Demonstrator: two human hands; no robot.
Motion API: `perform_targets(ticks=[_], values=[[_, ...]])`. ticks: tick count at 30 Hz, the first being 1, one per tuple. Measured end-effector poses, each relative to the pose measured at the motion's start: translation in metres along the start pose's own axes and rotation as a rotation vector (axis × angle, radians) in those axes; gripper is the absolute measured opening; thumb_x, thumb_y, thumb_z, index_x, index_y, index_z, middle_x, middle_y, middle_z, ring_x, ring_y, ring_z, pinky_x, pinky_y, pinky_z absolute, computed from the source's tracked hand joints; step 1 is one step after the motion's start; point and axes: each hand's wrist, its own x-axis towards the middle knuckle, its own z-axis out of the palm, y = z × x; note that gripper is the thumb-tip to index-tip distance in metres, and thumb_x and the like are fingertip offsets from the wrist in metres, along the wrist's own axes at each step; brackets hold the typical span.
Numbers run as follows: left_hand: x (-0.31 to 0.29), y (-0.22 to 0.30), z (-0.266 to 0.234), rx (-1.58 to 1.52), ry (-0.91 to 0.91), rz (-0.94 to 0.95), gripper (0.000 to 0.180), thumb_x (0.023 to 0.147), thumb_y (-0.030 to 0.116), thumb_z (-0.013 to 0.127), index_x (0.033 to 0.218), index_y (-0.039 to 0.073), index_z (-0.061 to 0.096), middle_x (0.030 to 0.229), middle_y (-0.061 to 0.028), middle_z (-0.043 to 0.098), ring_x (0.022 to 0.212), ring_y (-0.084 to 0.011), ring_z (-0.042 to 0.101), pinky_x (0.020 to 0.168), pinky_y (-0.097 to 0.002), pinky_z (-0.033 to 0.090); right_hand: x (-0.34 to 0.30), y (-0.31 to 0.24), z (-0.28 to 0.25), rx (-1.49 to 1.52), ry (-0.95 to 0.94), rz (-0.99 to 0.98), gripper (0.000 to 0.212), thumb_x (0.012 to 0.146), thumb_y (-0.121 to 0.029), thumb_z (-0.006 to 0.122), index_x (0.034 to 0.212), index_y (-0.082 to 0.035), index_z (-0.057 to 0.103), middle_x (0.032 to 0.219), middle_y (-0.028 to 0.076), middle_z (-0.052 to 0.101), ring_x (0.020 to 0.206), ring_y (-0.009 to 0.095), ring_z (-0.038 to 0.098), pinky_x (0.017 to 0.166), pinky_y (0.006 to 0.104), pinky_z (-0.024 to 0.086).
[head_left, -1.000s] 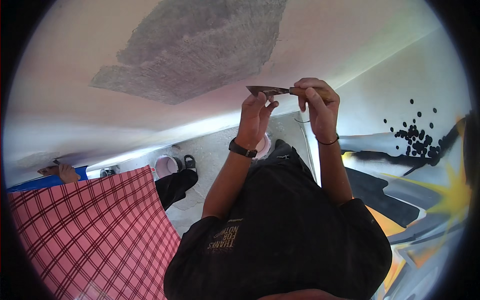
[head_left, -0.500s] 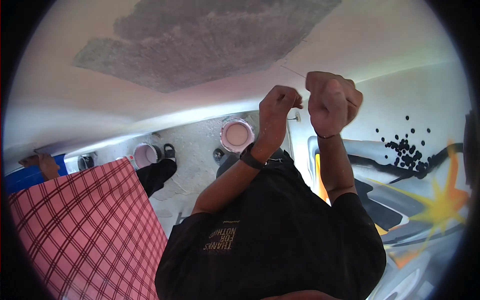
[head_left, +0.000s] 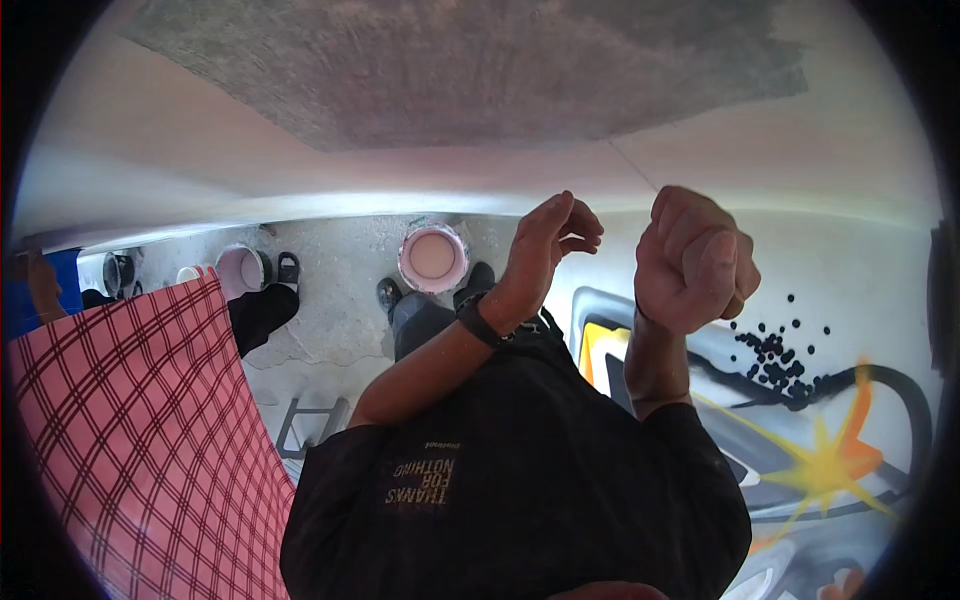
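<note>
My right hand is raised in front of the wall, fingers wrapped into a fist with the thumb across the front. A thin, dark, straight line runs from the top of this fist toward the grey patch on the wall. What the fist encloses is hidden. To its left, my left hand hangs in the air with loosely curved fingers and nothing visible in it. A dark band circles my left wrist. Neither hand appears to touch the wall.
A pinkish bucket with pale contents stands on the floor by my feet; another bucket is farther left. At the left are pink checked cloth, another person's hand and a sandalled foot. A painted wall rises at right.
The view has shifted, with the grey patch now more central and the buckets farther left. My right fist has moved down and right, the thin line moving with it. My left hand stays loosely curved.
</note>
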Motion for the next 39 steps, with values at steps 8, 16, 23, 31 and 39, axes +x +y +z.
perform_targets(ticks=[8,16,23,31,39], values=[[0.019,0.001,0.008,-0.031,-0.038,0.092,0.041,0.107,0.038,0.044,0.095,0.004,0.062,0.09,-0.0071,0.066,0.085,-0.0148,0.063,0.079,-0.0333,0.052,-0.006,0.02,-0.001,-0.3,0.062,0.096,0.037,0.09,-0.007,0.043,0.053,0.0,0.041,0.048,0.008,0.046,0.042,0.013,0.041,0.039,0.029,0.029],[0.036,0.009,0.032,-0.162,-0.014,0.113,0.034,0.105,0.038,0.051,0.101,0.005,0.059,0.094,-0.0034,0.063,0.09,-0.013,0.063,0.08,-0.0308,0.052,0.002,0.017,0.006,-0.094,0.102,0.16,0.039,0.09,-0.007,0.04,0.051,-0.001,0.041,0.047,0.008,0.045,0.042,0.014,0.039,0.04,0.0305,0.03],[0.039,0.002,0.047,-0.095,-0.021,0.238,0.023,0.105,0.029,0.051,0.097,0.007,0.053,0.077,0.0005,0.055,0.069,-0.0075,0.053,0.065,-0.026,0.049,0.011,0.005,0.012,-0.575,-0.001,-0.09,0.037,0.09,0.0,0.041,0.055,-0.004,0.032,0.047,0.007,0.037,0.041,0.016,0.031,0.041,0.0323,0.029],[0.038,0.008,0.062,-0.195,0.067,0.214,0.026,0.103,0.032,0.055,0.093,0.009,0.055,0.079,0.0029,0.052,0.072,-0.0063,0.049,0.066,-0.0245,0.043,0.012,0.007,0.009,-0.17,0.311,0.285,0.037,0.085,-0.009,0.037,0.052,-0.012,0.02,0.048,0.003,0.023,0.047,0.013,0.019,0.047,0.0315,0.019],[0.041,0.006,0.063,-0.216,0.141,0.194,0.025,0.105,0.032,0.053,0.094,0.01,0.055,0.081,0.0017,0.053,0.072,-0.0072,0.048,0.067,-0.0259,0.043,0.002,0.013,0.011,-0.572,0.062,0.061,0.035,0.083,-0.006,0.041,0.051,-0.006,0.027,0.046,0.006,0.035,0.042,0.014,0.028,0.045,0.0303,0.024]])
